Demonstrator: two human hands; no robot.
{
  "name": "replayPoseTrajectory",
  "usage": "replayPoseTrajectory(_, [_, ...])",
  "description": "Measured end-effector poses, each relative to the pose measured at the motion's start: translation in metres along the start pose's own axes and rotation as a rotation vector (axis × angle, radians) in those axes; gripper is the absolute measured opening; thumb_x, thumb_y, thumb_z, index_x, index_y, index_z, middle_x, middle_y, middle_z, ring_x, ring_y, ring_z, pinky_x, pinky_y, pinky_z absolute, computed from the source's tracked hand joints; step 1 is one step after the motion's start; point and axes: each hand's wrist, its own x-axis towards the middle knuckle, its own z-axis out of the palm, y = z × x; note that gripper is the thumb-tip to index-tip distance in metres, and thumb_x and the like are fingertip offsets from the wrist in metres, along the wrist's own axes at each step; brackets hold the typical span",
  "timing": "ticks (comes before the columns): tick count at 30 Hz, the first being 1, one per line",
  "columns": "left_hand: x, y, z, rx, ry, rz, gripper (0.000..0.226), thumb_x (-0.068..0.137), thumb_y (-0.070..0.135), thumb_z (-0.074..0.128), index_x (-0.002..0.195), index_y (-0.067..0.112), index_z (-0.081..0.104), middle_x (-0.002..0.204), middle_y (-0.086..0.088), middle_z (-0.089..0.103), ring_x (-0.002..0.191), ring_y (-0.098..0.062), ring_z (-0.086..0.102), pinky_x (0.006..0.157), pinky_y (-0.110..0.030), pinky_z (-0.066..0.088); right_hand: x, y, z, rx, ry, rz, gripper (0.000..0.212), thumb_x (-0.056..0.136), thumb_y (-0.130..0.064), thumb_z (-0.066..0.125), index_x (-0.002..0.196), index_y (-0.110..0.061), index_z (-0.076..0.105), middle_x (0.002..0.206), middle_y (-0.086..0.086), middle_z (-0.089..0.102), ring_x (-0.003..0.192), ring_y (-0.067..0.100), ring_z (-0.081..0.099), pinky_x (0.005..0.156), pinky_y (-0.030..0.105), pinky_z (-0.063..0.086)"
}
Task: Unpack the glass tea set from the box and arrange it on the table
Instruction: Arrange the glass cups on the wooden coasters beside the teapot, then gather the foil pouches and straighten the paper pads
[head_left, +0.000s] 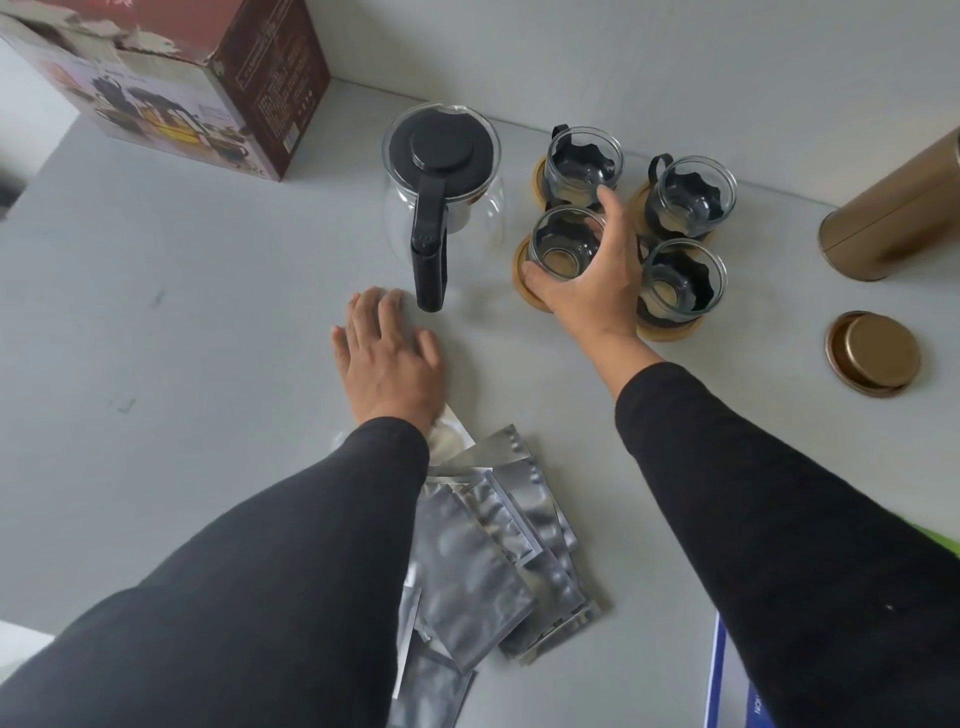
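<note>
Table (182, 338): matte grey, smooth. Glass teapot (442, 182), rounded, black plastic lid and handle, at 12 o'clock. Glass cups: 4, cylindrical, black scalloped holders, round wooden coasters, clustered at 1 o'clock. Right hand (592, 275) grips near-left cup (563, 244), fingers curled round its rim. Left hand (389, 358) flat on table, fingers straight, relaxed. Box (171, 88) at 10 o'clock, torn card, print unreadable. Foil sachets (483, 561), crinkled silver, at 6; count unclear. Gold tin (893, 213) at 3, lying down; its lid (872, 353) apart.
</note>
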Motion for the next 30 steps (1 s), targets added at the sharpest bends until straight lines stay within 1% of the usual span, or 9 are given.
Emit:
replayPoseTrajectory(4, [0.0, 0.001, 0.001, 0.011, -0.006, -0.006, 0.049, 0.086, 0.026, 0.044, 0.135, 0.02, 0.041, 0.145, 0.002, 0.035, 0.143, -0.017, 0.02, 0.119, -0.039, 0.008, 0.001, 0.003, 0.003, 0.006, -0.016, -0.015, 0.088, 0.065, -0.025, 0.08, 0.139, -0.009, 0.036, 0.128, 0.008, 0.048, 0.114, 0.015, 0.046, 0.096, 0.017, 0.033])
replayPoseTrajectory(9, [0.001, 0.001, 0.001, 0.021, -0.012, -0.005, 0.049, 0.085, 0.026, 0.044, 0.133, 0.021, 0.041, 0.143, 0.002, 0.035, 0.142, -0.017, 0.021, 0.118, -0.04, 0.01, 0.003, 0.007, 0.005, -0.02, -0.031, -0.051, 0.088, 0.065, -0.024, 0.079, 0.139, -0.007, 0.036, 0.126, 0.011, 0.047, 0.114, 0.018, 0.047, 0.09, 0.005, 0.028])
replayPoseTrajectory(10, [0.001, 0.001, 0.001, 0.021, -0.01, -0.006, 0.049, 0.085, 0.026, 0.044, 0.133, 0.021, 0.042, 0.143, 0.002, 0.035, 0.142, -0.017, 0.021, 0.118, -0.04, 0.01, 0.002, 0.007, 0.005, -0.027, -0.032, -0.059, 0.088, 0.065, -0.025, 0.079, 0.139, -0.007, 0.036, 0.125, 0.011, 0.047, 0.115, 0.02, 0.047, 0.092, 0.007, 0.029])
replayPoseTrajectory(14, [0.001, 0.0, 0.002, 0.013, -0.004, 0.001, 0.048, 0.085, 0.028, 0.044, 0.133, 0.022, 0.042, 0.142, 0.003, 0.035, 0.141, -0.016, 0.021, 0.118, -0.04, 0.011, -0.005, 0.002, 0.001, -0.087, 0.04, -0.133, 0.084, 0.068, -0.028, 0.077, 0.136, 0.002, 0.037, 0.128, 0.019, 0.045, 0.119, 0.031, 0.044, 0.103, 0.029, 0.036])
replayPoseTrajectory(17, [0.001, 0.0, 0.001, -0.008, -0.001, 0.012, 0.046, 0.086, 0.027, 0.043, 0.132, 0.022, 0.043, 0.141, 0.003, 0.036, 0.141, -0.016, 0.022, 0.117, -0.041, 0.013, -0.016, -0.005, -0.006, -0.1, 0.097, -0.198, 0.075, 0.075, -0.029, 0.069, 0.134, 0.006, 0.039, 0.132, 0.025, 0.043, 0.126, 0.035, 0.04, 0.108, 0.031, 0.031])
replayPoseTrajectory(21, [0.001, -0.003, 0.001, -0.042, 0.003, 0.034, 0.044, 0.088, 0.028, 0.041, 0.132, 0.02, 0.043, 0.141, 0.001, 0.037, 0.141, -0.018, 0.022, 0.117, -0.041, 0.012, -0.048, -0.01, -0.014, -0.111, 0.085, -0.279, 0.067, 0.078, -0.027, 0.063, 0.131, 0.008, 0.042, 0.13, 0.026, 0.044, 0.124, 0.037, 0.042, 0.108, 0.035, 0.033])
replayPoseTrajectory(24, [0.0, -0.005, -0.002, -0.094, -0.032, 0.054, 0.044, 0.09, 0.034, 0.038, 0.131, 0.019, 0.043, 0.14, 0.0, 0.036, 0.14, -0.018, 0.024, 0.117, -0.042, 0.011, -0.082, -0.01, -0.021, -0.12, 0.043, -0.218, 0.066, 0.077, -0.031, 0.059, 0.131, 0.004, 0.044, 0.128, 0.022, 0.046, 0.122, 0.032, 0.043, 0.106, 0.028, 0.032])
replayPoseTrajectory(27, [0.002, -0.007, -0.012, -0.142, -0.11, 0.084, 0.043, 0.094, 0.04, 0.037, 0.131, 0.019, 0.045, 0.141, -0.001, 0.036, 0.139, -0.017, 0.024, 0.115, -0.038, 0.012, -0.12, -0.014, -0.031, -0.119, -0.07, -0.065, 0.068, 0.077, -0.04, 0.056, 0.133, -0.003, 0.043, 0.128, 0.015, 0.046, 0.122, 0.026, 0.042, 0.101, 0.025, 0.034])
replayPoseTrajectory(30, [0.005, -0.015, -0.044, -0.235, -0.349, 0.159, 0.043, 0.097, 0.041, 0.038, 0.129, 0.015, 0.051, 0.14, -0.007, 0.042, 0.136, -0.022, 0.029, 0.109, -0.036, 0.022, -0.155, -0.017, -0.042, -0.127, -0.172, 0.114, 0.072, 0.079, -0.046, 0.063, 0.137, -0.01, 0.039, 0.135, 0.009, 0.043, 0.128, 0.021, 0.038, 0.102, 0.026, 0.032])
